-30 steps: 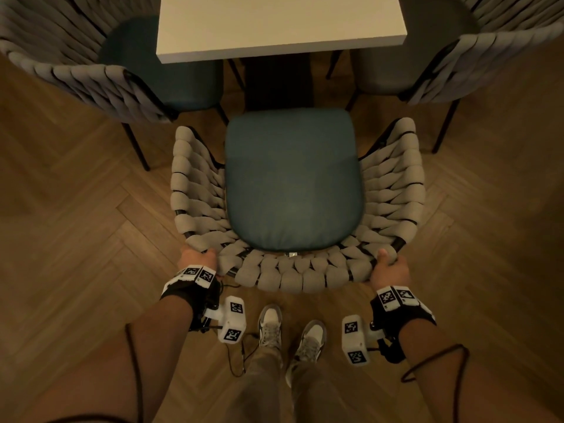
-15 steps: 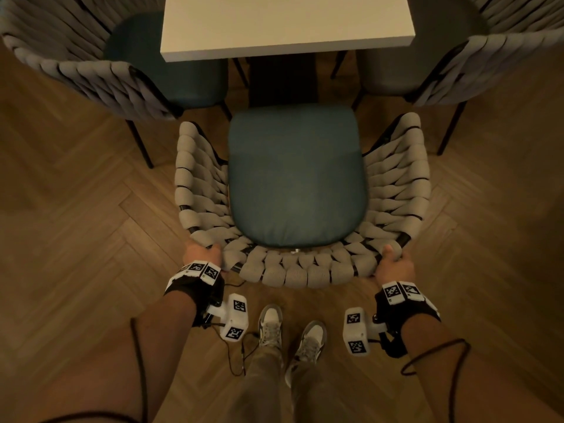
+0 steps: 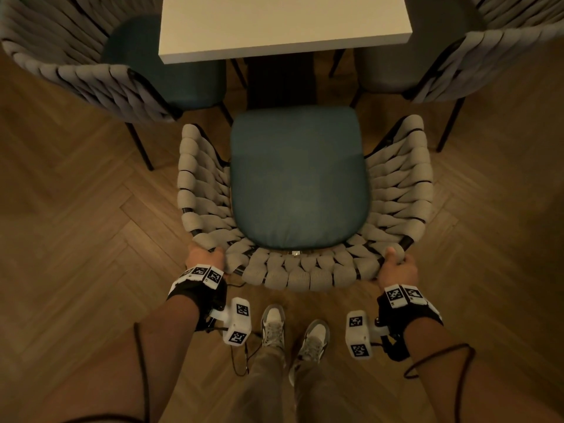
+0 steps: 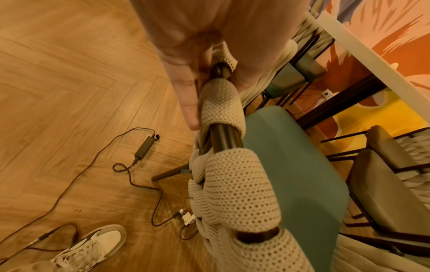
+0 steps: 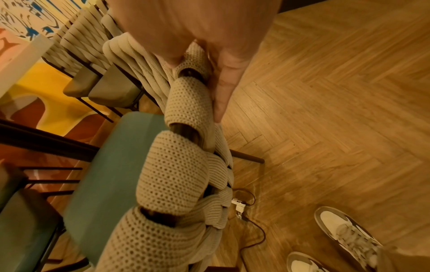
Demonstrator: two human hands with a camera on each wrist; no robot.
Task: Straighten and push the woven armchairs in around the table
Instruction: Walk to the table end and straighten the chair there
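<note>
A woven armchair (image 3: 300,271) with beige straps and a teal seat cushion (image 3: 297,178) stands in front of me, facing the white table (image 3: 283,22). Its seat front sits just short of the table edge. My left hand (image 3: 203,259) grips the back rail at its left corner, and my right hand (image 3: 396,265) grips the right corner. In the left wrist view my fingers (image 4: 186,88) wrap the dark rail (image 4: 224,139) between straps. The right wrist view shows my right hand's fingers (image 5: 227,92) curled round the same rail (image 5: 186,131).
Two more woven armchairs flank the table, one at the left (image 3: 91,77) and one at the right (image 3: 488,56). A cable with a power brick (image 4: 144,148) lies on the herringbone wood floor (image 3: 76,209) behind the chair. My shoes (image 3: 273,326) stand just behind the backrest.
The armchair has slid forward toward the table, with both hands still holding its back rail. My feet have stayed in place.
</note>
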